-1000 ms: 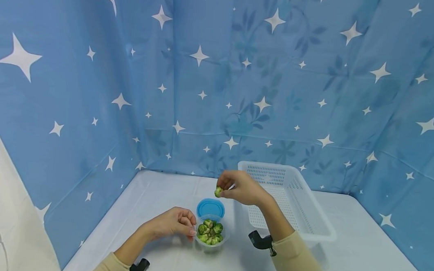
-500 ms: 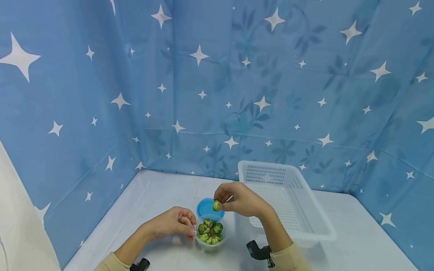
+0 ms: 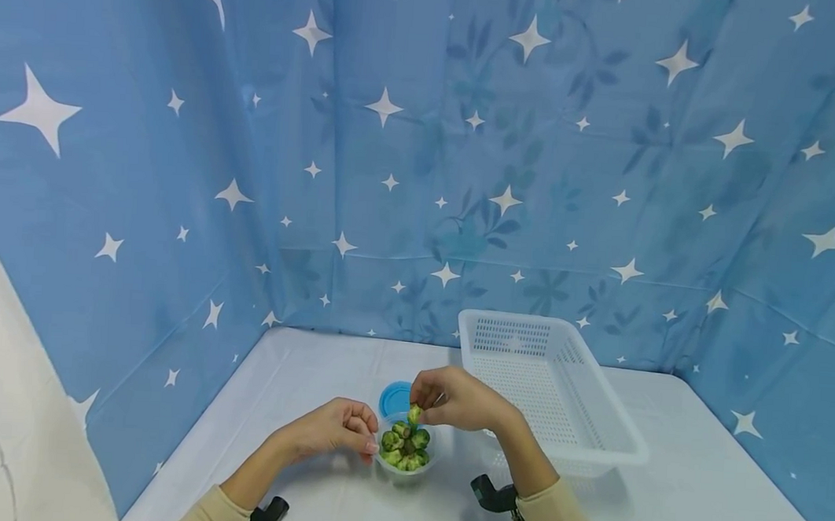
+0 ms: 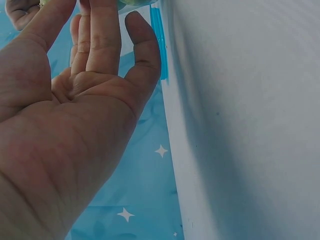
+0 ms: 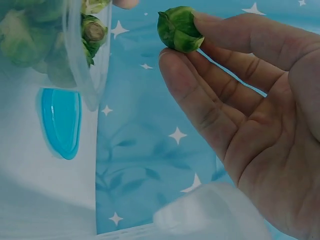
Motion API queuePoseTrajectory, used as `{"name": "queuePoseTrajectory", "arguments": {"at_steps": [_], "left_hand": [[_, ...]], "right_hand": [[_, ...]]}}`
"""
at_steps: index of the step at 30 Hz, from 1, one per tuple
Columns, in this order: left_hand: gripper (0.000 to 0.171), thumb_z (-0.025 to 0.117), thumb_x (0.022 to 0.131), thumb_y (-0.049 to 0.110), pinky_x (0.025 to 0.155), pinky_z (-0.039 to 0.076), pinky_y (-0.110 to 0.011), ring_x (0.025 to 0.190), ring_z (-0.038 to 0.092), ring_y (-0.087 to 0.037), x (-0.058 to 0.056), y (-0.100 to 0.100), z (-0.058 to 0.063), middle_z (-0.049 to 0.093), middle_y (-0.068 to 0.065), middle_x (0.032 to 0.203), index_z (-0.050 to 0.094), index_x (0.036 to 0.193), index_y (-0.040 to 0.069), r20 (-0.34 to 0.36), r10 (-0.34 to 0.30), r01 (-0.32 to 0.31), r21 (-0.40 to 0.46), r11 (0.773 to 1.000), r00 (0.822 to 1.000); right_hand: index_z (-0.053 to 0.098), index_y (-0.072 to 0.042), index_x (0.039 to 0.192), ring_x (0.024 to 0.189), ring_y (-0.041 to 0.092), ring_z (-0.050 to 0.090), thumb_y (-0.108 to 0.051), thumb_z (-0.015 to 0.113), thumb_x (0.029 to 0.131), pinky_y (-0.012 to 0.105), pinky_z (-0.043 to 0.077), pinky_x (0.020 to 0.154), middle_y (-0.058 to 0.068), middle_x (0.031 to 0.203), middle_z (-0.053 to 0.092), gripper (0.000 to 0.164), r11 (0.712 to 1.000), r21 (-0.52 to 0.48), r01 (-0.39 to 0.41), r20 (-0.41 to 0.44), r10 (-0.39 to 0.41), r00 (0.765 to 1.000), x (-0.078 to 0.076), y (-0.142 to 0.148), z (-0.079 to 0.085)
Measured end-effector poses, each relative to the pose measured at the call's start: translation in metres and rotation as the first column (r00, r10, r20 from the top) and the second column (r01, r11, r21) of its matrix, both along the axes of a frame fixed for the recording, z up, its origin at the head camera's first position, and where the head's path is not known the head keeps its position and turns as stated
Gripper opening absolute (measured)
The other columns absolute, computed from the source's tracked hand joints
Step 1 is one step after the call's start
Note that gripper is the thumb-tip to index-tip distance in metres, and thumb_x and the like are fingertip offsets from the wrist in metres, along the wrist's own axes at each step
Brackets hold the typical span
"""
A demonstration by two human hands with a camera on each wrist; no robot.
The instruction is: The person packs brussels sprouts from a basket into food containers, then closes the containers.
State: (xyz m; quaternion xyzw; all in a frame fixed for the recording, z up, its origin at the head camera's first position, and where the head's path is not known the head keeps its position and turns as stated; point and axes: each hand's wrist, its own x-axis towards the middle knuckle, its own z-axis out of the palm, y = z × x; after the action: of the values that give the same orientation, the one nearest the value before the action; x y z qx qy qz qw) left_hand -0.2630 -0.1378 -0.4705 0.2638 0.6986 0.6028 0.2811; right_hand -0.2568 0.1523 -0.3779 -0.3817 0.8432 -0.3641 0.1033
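Note:
In the head view a small clear plastic tub (image 3: 401, 475) stands on the table, filled with several Brussels sprouts (image 3: 392, 442). My left hand (image 3: 334, 431) pinches the left side of its rim between thumb and fingers; in the left wrist view the fingertips run off the top edge. Just above the tub's far side, my right hand (image 3: 456, 400) holds one Brussels sprout (image 5: 180, 29) between thumb and fingertips. That sprout is clear of the others in the right wrist view. Behind the tub lies a round blue lid (image 3: 394, 397), partly covered by the right hand.
A large white perforated basket (image 3: 615, 412) stands to the right, behind the right forearm, with no contents visible. White cloth covers the table (image 3: 313, 365). A blue star-patterned curtain (image 3: 392, 212) rises along the back and sides.
My right hand has come down and slightly toward me with the sprout, from behind the lid to just over the tub. The left hand has stayed at the rim.

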Motion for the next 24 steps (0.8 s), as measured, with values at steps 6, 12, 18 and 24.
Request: {"name": "queuePoseTrajectory", "arguments": {"at_steps": [6, 12, 18, 24], "left_hand": [[0.035, 0.074, 0.097, 0.012, 0.088, 0.061, -0.038, 0.086, 0.076, -0.018, 0.0, 0.0, 0.0, 0.079, -0.002, 0.09, 0.061, 0.119, -0.011, -0.004, 0.0, 0.0, 0.002, 1.0, 1.0], [0.031, 0.073, 0.097, 0.01, 0.088, 0.061, -0.038, 0.085, 0.076, -0.017, 0.001, 0.001, 0.001, 0.079, -0.002, 0.09, 0.061, 0.118, -0.011, -0.008, -0.005, 0.005, 0.005, 1.0, 1.0], [0.033, 0.074, 0.097, 0.01, 0.088, 0.061, -0.038, 0.085, 0.076, -0.018, 0.001, 0.001, 0.0, 0.079, -0.003, 0.09, 0.061, 0.118, -0.011, -0.012, -0.003, 0.003, 0.004, 1.0, 1.0], [0.037, 0.075, 0.096, 0.011, 0.088, 0.061, -0.037, 0.085, 0.076, -0.018, 0.001, 0.0, 0.001, 0.079, -0.003, 0.09, 0.059, 0.119, -0.013, -0.012, -0.003, 0.003, 0.006, 1.0, 1.0]], "right_hand": [[0.075, -0.013, 0.107, 0.085, 0.012, 0.072, -0.002, 0.077, 0.091, 0.025, 0.06, 0.08, 0.004, 0.097, 0.076, 0.02, 0.999, 0.006, -0.047, -0.004, 0.047, 0.999, 0.001, -0.003, -0.004], [0.076, -0.011, 0.105, 0.082, 0.008, 0.073, -0.005, 0.081, 0.089, 0.023, 0.06, 0.076, 0.004, 0.099, 0.076, 0.018, 0.999, 0.034, -0.036, -0.001, 0.036, 0.999, 0.002, -0.006, -0.009], [0.075, -0.01, 0.101, 0.081, 0.006, 0.072, -0.007, 0.084, 0.087, 0.023, 0.06, 0.074, 0.002, 0.097, 0.073, 0.017, 0.997, 0.068, -0.038, 0.019, 0.037, 0.999, 0.003, -0.009, -0.012], [0.074, -0.011, 0.097, 0.08, 0.008, 0.074, -0.006, 0.086, 0.085, 0.024, 0.06, 0.073, 0.0, 0.096, 0.072, 0.018, 0.994, 0.076, -0.073, 0.06, 0.068, 0.996, 0.006, -0.014, -0.015]]}}
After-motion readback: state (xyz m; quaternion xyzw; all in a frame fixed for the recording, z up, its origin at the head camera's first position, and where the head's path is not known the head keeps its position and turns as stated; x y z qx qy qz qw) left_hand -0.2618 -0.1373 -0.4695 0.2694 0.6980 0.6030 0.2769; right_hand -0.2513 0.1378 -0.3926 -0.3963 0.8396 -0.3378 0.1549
